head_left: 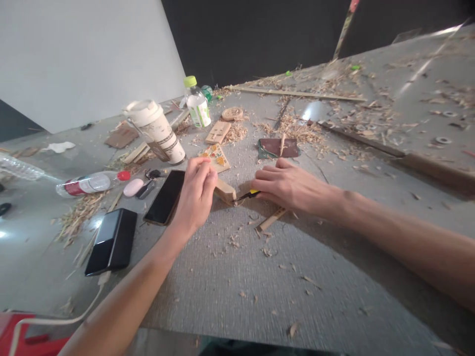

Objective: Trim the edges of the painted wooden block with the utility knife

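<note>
My left hand (200, 185) is closed around one end of a small wooden block (225, 191), whose other end points right and toward me. In my right hand (280, 184) is a utility knife (253, 192) with a yellow and black body. Its dark blade reaches the near end of the block, and a thin shaving curls beside it. Below my right hand lies a flat wooden strip (272, 220). A painted wooden tile (217, 158) with orange flowers sits just beyond my left hand.
Left stand a phone (165, 198), a black power bank (111, 242) with a cable, a lidded cup (158, 131) and a lying red-capped bottle (92, 183). Farther back are a green-capped bottle (198, 106), a brown cloth piece (274, 147) and scattered shavings. A long wooden bar (438, 173) lies right.
</note>
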Tool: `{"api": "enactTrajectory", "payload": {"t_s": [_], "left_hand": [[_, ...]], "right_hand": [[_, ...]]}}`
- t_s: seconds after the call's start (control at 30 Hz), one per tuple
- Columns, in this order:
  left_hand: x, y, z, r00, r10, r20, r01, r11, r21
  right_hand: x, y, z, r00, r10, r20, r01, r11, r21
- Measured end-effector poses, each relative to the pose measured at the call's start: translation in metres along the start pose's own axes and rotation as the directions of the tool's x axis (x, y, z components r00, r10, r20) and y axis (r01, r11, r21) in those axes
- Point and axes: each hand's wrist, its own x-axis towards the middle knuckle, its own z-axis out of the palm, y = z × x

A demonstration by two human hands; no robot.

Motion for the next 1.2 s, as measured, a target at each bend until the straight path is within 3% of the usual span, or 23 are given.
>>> {"api": "enactTrajectory", "payload": {"t_s": [0.53,0.9,1.07,1.2], "left_hand": [[0.002,-0.005,0.002,1.0,0.023,-0.006,-0.023,1.0,-0.021],[0.014,-0.005,0.0,0.999,-0.025,0.032,0.026,0.998,-0.051],[0.01,-0.012,0.0,0.997,0.001,-0.076,-0.007,0.997,-0.074],[0.008,-0.02,0.001,0.974,-0.056,-0.218,0.027,0.99,-0.137]], "right_hand": [[0.0,-0.002,0.0,0.998,-0.005,0.057,0.008,0.998,-0.057],[0.002,-0.016,-0.014,0.993,0.027,0.119,-0.017,0.996,-0.083],[-0.001,-0.009,-0.008,0.994,0.002,0.112,0.0,1.0,-0.02],[-0.003,0.0,0.001,1.0,-0.014,0.024,0.015,0.999,-0.03]]}}
